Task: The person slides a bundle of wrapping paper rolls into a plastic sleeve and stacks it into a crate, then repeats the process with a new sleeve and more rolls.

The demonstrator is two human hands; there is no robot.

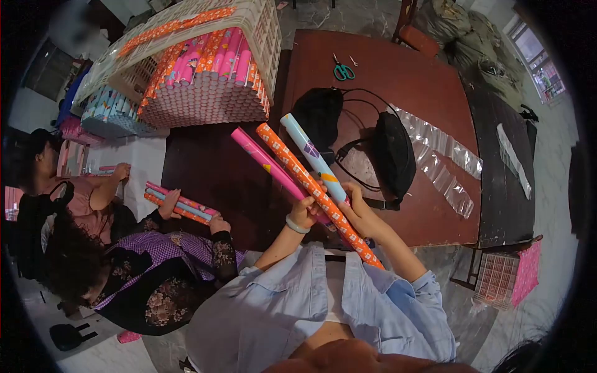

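Observation:
Three patterned paper rolls are held close to my body, fanned apart at their far ends. My left hand (303,213) is wrapped round the pink roll (268,163), beside the orange flowered roll (311,185). On the other side, my right hand (359,211) has its fingers round the light blue roll (313,155). The orange roll lies between the two hands, its near end reaching down to my shirt. Beyond the rolls, black bags (393,155) with straps and cables rest on the red-brown table (385,56).
A large white crate (264,31) of stacked rolls stands at the back left. Teal scissors (342,71) and clear plastic sleeves (444,165) lie on the table. To the left, a person (174,261) holds several rolls (177,202); another person (87,186) sits beyond.

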